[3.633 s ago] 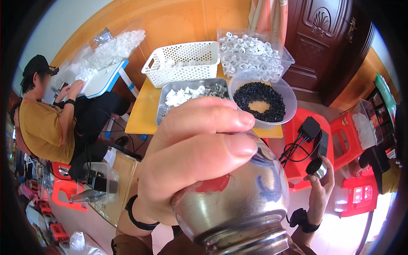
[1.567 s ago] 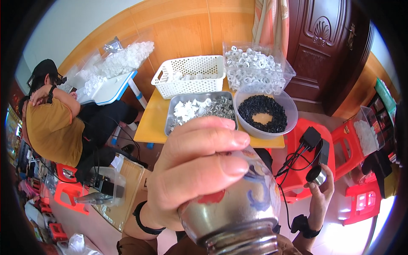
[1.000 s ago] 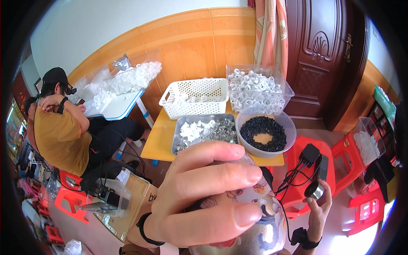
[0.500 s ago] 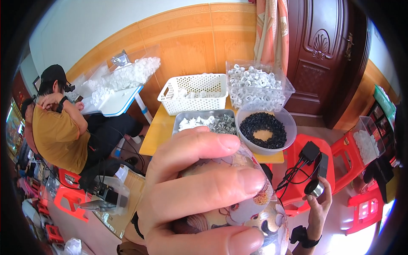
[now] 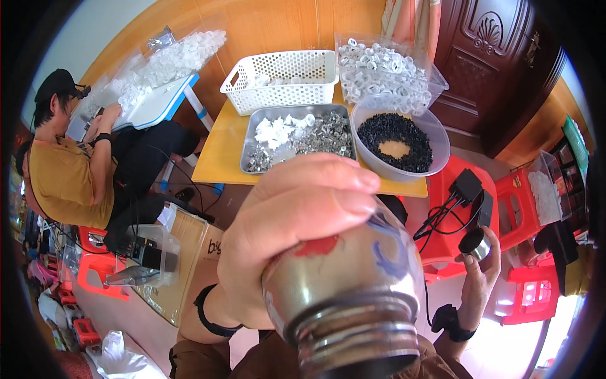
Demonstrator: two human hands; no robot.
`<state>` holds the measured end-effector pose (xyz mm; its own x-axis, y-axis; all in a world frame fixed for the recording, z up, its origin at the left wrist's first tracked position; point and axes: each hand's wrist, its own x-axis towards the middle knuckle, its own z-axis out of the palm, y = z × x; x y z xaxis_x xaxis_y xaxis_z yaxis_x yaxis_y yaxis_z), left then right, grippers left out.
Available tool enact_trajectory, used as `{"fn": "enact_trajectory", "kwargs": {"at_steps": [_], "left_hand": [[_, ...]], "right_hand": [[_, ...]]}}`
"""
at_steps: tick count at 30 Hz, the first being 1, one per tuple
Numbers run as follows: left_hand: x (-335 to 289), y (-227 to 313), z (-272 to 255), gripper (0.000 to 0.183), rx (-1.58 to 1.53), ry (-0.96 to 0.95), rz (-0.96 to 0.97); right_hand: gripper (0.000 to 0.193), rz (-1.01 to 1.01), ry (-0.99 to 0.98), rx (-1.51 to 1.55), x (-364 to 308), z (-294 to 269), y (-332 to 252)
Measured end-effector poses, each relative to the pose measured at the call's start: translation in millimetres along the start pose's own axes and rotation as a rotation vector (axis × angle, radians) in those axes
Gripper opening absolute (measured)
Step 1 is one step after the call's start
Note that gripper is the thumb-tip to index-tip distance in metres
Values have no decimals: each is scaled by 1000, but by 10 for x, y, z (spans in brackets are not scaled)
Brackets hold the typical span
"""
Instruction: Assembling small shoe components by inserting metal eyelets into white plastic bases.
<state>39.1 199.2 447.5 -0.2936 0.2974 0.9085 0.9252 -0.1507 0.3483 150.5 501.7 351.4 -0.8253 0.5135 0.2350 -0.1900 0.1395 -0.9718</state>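
Observation:
My left hand (image 5: 297,218) is wrapped around a shiny steel vacuum flask (image 5: 344,278) with a colourful pattern, held close in front of me. The flask tilts with its uncapped, threaded neck toward the lower edge. Its base is hidden behind my fingers. Off to the right, my right hand (image 5: 478,278) grips a small steel cup-shaped cap (image 5: 475,244) between thumb and fingers, its dark hollow side showing. The two pieces are apart.
Beyond my hands, a yellow table (image 5: 214,158) bears a metal tray (image 5: 252,123) of small parts, a basin (image 5: 442,148) of black pieces, a white basket (image 5: 284,95) and a clear bin (image 5: 435,82). A red stool (image 5: 448,234) holds an adapter (image 5: 468,186). Left sits a person (image 5: 66,170).
The flask has swung so its open neck now shows, and my left hand has moved back from the view. The cap has risen slightly and turned. The co-worker's hand has come down to the desk.

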Motion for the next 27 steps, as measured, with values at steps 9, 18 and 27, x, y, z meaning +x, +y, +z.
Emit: {"fn": "enact_trajectory", "kwargs": {"at_steps": [9, 18, 27], "left_hand": [[0, -18, 70, 43, 71, 155, 19], [196, 216, -36, 36, 92, 60, -6], [324, 433, 49, 29, 69, 83, 15]], "right_hand": [[63, -6, -28, 27, -43, -58, -12], [66, 0, 42, 19, -31, -83, 8], [68, 28, 46, 41, -74, -134, 9]]}}
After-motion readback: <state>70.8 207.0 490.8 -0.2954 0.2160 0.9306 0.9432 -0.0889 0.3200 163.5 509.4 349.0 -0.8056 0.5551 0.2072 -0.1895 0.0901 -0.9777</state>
